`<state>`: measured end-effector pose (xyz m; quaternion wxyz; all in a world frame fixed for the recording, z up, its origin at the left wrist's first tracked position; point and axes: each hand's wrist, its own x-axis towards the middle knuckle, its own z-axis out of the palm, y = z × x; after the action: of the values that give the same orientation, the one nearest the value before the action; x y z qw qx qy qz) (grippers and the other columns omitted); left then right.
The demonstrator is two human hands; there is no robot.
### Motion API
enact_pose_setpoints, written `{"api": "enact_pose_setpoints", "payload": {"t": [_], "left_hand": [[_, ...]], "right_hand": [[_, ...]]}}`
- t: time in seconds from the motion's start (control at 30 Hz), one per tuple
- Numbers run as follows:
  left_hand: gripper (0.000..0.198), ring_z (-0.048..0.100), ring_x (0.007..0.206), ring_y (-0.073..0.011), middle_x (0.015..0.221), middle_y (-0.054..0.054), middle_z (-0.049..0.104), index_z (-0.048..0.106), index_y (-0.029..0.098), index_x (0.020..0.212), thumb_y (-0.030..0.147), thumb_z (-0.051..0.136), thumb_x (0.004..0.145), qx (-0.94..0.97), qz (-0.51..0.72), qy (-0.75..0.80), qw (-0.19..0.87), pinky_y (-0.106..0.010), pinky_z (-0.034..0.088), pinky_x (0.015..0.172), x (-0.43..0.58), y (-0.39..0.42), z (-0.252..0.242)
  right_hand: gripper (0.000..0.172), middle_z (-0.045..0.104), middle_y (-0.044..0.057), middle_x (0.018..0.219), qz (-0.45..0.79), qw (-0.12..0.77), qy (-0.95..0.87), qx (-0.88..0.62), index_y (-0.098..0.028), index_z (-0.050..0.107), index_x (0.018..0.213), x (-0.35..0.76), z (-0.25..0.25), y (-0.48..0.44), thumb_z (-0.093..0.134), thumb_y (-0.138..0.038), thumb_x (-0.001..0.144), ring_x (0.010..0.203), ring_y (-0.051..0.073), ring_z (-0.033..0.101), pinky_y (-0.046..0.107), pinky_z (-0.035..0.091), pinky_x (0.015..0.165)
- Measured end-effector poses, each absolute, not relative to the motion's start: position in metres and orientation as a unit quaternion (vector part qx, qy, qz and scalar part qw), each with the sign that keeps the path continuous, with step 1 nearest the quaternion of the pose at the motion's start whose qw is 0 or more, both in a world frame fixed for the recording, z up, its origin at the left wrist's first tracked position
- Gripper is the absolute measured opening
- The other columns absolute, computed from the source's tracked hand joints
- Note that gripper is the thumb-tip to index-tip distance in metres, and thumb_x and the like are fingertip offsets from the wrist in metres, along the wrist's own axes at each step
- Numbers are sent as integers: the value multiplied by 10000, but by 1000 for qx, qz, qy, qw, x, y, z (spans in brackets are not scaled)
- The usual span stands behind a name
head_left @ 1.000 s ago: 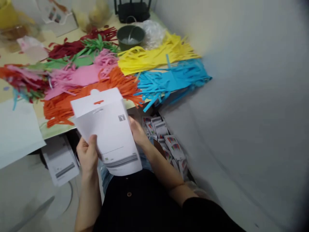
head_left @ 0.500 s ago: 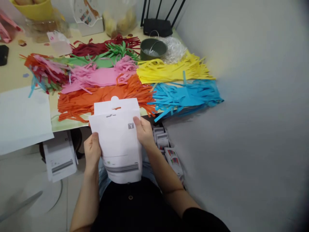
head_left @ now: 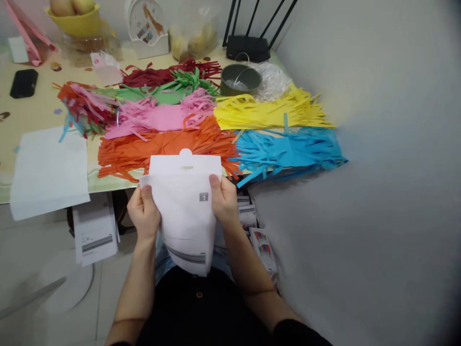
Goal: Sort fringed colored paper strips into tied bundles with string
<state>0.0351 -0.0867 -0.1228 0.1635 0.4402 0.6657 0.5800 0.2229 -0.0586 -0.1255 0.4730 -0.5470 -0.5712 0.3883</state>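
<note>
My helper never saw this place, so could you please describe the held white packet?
On the table, find the orange fringe. Just in front, the left hand and right hand hold the white packet. Unlike the white sheet to its left, it has a round tab on top and a grey square marked 1.

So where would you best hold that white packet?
Probably take the white packet by both side edges near the top, one hand from each side, thumbs in front. The left hand and right hand grip it that way. It looks thin, and its face bows, so a one-sided hold might let it sag.
</note>
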Motion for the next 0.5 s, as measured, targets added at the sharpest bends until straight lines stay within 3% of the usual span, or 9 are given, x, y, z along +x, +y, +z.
{"api": "enact_pose_setpoints", "payload": {"t": [0.13, 0.33, 0.5], "left_hand": [[484, 277, 574, -104, 591, 46, 319, 380, 192, 635, 509, 492, 982, 402, 602, 682, 104, -246, 242, 543, 26, -81, -117], [377, 407, 587, -121, 633, 32, 464, 572, 183, 774, 498, 502, 970, 474, 496, 679, 262, -225, 324, 552, 36, -107, -132], [396, 374, 548, -103, 574, 41, 428, 506, 179, 687, 450, 514, 975, 463, 506, 710, 162, -226, 286, 530, 31, -116, -140]], "right_hand": [[428, 724, 69, 836, 465, 412, -595, -509, -198, 707, 982, 221, -127, -73, 507, -575, 951, 802, 256, 662, 314, 495, 714], [376, 751, 105, 922, 323, 457, -574, -598, -202, 699, 1013, 232, -133, -73, 480, -506, 983, 856, 285, 677, 333, 475, 725], [406, 737, 69, 869, 423, 429, -580, -547, -200, 672, 1043, 227, -136, -77, 441, -530, 993, 791, 238, 667, 297, 464, 670]]}}
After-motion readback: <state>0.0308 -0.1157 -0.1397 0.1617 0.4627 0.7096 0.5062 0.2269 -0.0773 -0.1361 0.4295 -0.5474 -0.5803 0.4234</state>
